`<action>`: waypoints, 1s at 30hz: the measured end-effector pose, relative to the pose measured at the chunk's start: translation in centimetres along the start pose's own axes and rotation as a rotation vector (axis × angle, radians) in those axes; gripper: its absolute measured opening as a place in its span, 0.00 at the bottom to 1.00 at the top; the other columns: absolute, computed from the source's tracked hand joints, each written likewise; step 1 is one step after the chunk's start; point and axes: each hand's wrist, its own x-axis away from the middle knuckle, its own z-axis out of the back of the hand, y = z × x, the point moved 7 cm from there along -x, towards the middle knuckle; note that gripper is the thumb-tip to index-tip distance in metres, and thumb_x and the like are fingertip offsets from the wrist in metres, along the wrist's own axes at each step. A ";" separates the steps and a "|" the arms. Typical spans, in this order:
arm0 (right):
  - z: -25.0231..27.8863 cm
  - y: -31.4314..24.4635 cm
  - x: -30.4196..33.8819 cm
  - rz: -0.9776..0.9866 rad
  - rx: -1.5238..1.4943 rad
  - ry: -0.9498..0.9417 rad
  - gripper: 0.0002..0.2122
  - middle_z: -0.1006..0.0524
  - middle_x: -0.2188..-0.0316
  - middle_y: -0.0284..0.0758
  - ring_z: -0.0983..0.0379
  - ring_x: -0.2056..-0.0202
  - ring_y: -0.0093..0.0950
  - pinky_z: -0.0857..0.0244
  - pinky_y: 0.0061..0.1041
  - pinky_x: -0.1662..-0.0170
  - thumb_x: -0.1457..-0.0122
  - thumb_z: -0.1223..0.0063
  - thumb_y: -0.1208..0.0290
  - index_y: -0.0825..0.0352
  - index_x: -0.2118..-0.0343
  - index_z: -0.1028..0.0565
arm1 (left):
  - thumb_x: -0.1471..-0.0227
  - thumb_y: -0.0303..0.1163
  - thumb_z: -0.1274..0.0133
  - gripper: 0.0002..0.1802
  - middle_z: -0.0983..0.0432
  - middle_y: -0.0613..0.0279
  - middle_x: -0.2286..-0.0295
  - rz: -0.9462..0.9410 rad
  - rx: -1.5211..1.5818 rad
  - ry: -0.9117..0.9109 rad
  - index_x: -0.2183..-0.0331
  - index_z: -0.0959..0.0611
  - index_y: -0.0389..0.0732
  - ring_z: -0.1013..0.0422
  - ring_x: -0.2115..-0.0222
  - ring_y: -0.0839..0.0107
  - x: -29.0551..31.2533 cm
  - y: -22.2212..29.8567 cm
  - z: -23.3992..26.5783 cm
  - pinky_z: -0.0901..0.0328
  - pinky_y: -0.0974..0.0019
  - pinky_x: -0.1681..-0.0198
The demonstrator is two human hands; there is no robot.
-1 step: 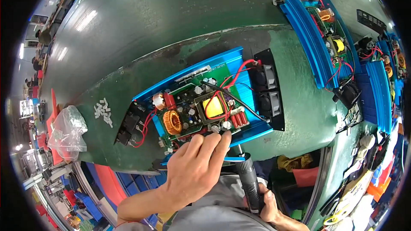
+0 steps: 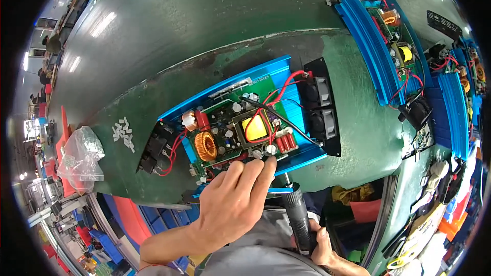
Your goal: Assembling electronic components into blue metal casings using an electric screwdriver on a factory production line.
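Your left hand lies back-up over the near wall of the blue case, fingers close together and bent over its edge; the thumb is hidden, so I cannot tell whether it pinches the wall or only steadies it. Your right hand is closed around the lower end of the black driver, whose bright shaft points up at that same wall; whether the tip sits in a screw is out of sight. The case stands open on the bench in front of you. Judging by how things lie, the board is in place and the wiring looks largely done, while fastening along your side seems to be the step in hand. Both end plates are left to fit: the fan plate at the right and the smaller black plate at the left sit off the case ends, joined by wires. You have smooth, ribbed blue metal around a crowded green board, with a ring-shaped copper coil and a boxy, yellow-wrapped transformer. The bench is glossy green, scuffed in places, bearing small whitish pieces and a crinkled clear bag.
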 end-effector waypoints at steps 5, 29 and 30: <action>0.2 -1.4 0.1 0.027 0.143 0.051 0.46 0.23 0.72 0.37 0.28 0.72 0.23 0.35 0.24 0.68 0.40 0.78 0.26 0.75 0.52 0.31 | 0.59 0.25 0.39 0.25 0.30 0.65 0.67 0.010 -0.026 -0.109 0.54 0.18 0.38 0.31 0.70 0.68 -0.8 0.5 -0.2 0.35 0.67 0.75; 6.8 3.6 -0.2 0.086 -0.217 0.557 0.38 0.26 0.78 0.33 0.32 0.79 0.26 0.38 0.21 0.76 0.36 0.72 0.33 0.65 0.42 0.32 | 0.49 0.25 0.38 0.10 0.23 0.61 0.70 0.681 0.285 0.618 0.62 0.15 0.40 0.24 0.67 0.67 14.2 -14.4 6.8 0.29 0.67 0.65; 7.1 4.1 -0.2 0.092 -0.212 0.552 0.38 0.26 0.78 0.33 0.32 0.79 0.26 0.38 0.21 0.76 0.36 0.72 0.33 0.65 0.42 0.32 | 0.48 0.26 0.39 0.09 0.22 0.59 0.70 0.756 0.447 0.567 0.61 0.15 0.40 0.25 0.69 0.69 15.4 -15.6 5.5 0.30 0.68 0.65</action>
